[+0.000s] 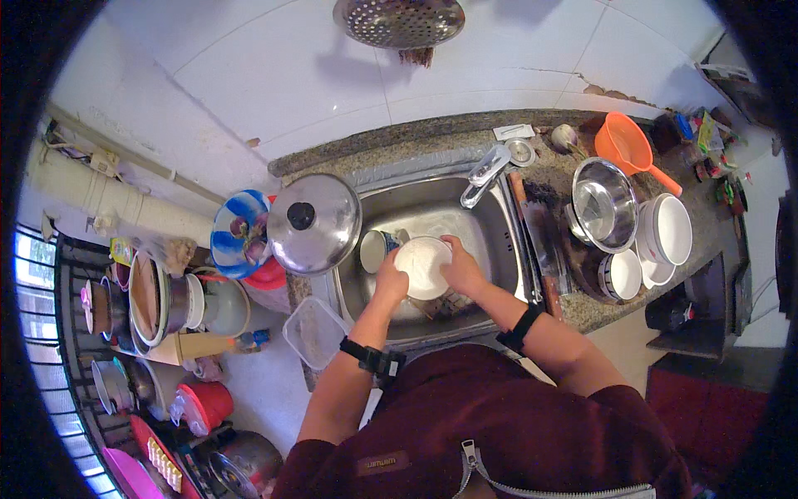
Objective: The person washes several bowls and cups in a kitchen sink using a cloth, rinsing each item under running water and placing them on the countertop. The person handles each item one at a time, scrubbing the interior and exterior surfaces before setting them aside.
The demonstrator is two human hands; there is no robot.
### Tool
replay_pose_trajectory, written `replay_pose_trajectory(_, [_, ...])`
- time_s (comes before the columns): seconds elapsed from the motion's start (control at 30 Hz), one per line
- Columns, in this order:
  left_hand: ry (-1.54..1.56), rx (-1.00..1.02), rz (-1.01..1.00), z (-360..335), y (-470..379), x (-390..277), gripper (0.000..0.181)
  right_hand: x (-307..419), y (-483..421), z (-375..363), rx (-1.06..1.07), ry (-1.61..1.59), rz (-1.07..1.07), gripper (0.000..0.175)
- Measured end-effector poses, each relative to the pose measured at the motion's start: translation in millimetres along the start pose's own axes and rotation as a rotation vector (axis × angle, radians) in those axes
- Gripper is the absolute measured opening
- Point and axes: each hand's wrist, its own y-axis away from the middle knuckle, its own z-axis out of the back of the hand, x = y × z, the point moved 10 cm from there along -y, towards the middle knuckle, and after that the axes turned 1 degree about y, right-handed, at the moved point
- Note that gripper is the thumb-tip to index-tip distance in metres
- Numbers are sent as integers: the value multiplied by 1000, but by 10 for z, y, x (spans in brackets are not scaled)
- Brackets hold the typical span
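Observation:
Over the stainless steel sink (492, 262), a white bowl (424, 267) is held between my two hands. My left hand (391, 280) grips its left rim, and my right hand (463, 268) has the right rim. The bowl's inside faces up towards me. Behind my left hand, a white cup or small bowl (373, 251) rests tilted in the sink, with a blue-patterned piece (391, 242) beside it, partly hidden. Some brownish matter lies on the sink floor below the bowl. The chrome faucet (489, 168) stands at the sink's back edge.
Left of the sink are a steel lid (316, 224), a blue-and-white basin (240, 234) with onions and a clear plastic container (316, 332). On the right lie a cleaver (539, 231), a steel bowl (605, 204), stacked white bowls (672, 229) and an orange dipper (623, 143). A perforated strainer (399, 22) hangs above.

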Motion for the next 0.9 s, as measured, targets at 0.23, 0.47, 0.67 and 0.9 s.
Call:
replay_pose_trajectory(0.23, [659,89,192,-92,173,-40,48,754,748,-390,264,595,747,53])
replay_pose_trajectory(0.47, [612,204,221,-309,211,-150,55,1058,634,-353,109,524,797,58])
replay_pose_trajectory(0.67, [530,170,227,-95,309,-194,62,846,615,-425,138,1103,852,74])
replay_pose_trajectory(0.9, [455,148,265,2,269,-86,66,725,646,-666,526,538,518,59])
